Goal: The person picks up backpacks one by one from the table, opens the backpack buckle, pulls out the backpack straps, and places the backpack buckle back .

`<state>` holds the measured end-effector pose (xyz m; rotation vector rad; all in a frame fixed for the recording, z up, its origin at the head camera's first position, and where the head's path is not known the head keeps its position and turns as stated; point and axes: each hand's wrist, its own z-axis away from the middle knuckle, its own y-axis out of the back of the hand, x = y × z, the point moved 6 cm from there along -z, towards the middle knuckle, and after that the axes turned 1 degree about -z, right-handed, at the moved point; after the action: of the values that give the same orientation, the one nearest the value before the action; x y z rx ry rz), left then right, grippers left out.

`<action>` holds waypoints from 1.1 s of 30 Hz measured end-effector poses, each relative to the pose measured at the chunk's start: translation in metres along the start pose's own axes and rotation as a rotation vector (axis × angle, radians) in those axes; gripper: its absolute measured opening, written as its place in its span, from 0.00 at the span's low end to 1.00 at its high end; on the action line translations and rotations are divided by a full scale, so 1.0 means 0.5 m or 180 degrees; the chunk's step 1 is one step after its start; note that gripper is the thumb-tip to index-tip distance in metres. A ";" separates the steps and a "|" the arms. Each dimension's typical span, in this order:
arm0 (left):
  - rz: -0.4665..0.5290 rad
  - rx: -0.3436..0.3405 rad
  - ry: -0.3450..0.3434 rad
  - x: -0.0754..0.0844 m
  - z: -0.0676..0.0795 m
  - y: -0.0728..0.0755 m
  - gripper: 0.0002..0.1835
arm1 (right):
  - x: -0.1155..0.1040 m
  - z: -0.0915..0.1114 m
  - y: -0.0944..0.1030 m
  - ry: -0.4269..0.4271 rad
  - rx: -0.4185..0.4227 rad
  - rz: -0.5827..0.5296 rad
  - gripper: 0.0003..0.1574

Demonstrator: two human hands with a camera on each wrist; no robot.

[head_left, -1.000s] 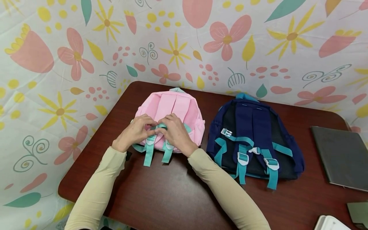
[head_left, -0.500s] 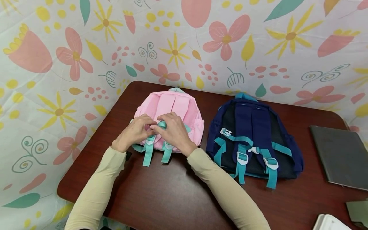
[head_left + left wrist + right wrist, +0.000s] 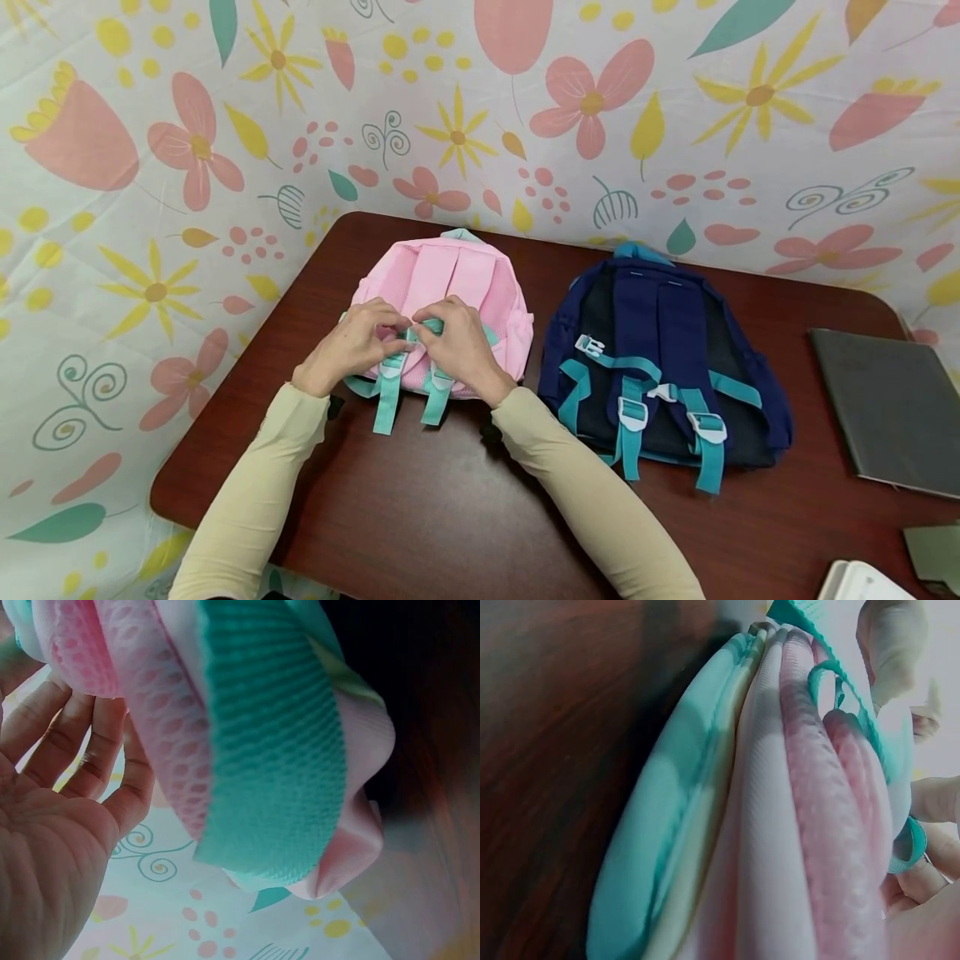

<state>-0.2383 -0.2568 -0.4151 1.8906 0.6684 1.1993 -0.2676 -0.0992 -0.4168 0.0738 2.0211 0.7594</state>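
Note:
A pink backpack [image 3: 431, 271] lies back side up on the table [image 3: 450, 500], its shoulder straps toward the top. Over its lower half, both hands meet at a teal webbing strap [image 3: 432, 326]. My left hand [image 3: 352, 342] pinches the strap's left part between thumb and fingers. From the other side my right hand [image 3: 461, 346] pinches the strap, its thumb close to the left fingertips. In the right wrist view a small teal loop [image 3: 910, 847] shows at the right fingers. The piece between the fingertips is mostly hidden. Two teal strap tails with white adjusters [image 3: 393, 365] hang below the hands.
A navy backpack [image 3: 667, 350] with teal straps and white buckles lies to the right. Farther right are a dark flat folder [image 3: 892, 408], a white object [image 3: 862, 582] and a greenish item [image 3: 933, 554]. A flower-printed cloth [image 3: 465, 108] hangs behind the table.
The right thumb and fingers have shifted on the teal strap, and its raised loop now sits lower between them. The left hand and both backpacks stay in place.

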 end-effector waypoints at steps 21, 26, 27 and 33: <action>-0.0038 -0.0001 -0.0014 -0.001 0.001 0.003 0.11 | -0.011 -0.002 -0.005 0.0421 -0.0478 0.0665 0.16; -0.0079 0.0003 0.0016 -0.008 0.002 0.003 0.12 | -0.011 -0.005 0.003 0.0372 -0.0478 0.0502 0.15; -0.0083 0.0000 0.0016 -0.008 0.002 0.002 0.11 | -0.010 -0.004 0.004 0.0349 -0.0468 0.0472 0.16; -0.0095 -0.0031 0.0052 -0.009 0.002 -0.003 0.09 | -0.004 0.003 0.017 0.0152 -0.0318 0.0212 0.19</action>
<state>-0.2394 -0.2597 -0.4185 1.8584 0.6961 1.1981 -0.2675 -0.0923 -0.4114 0.0662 2.0307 0.9108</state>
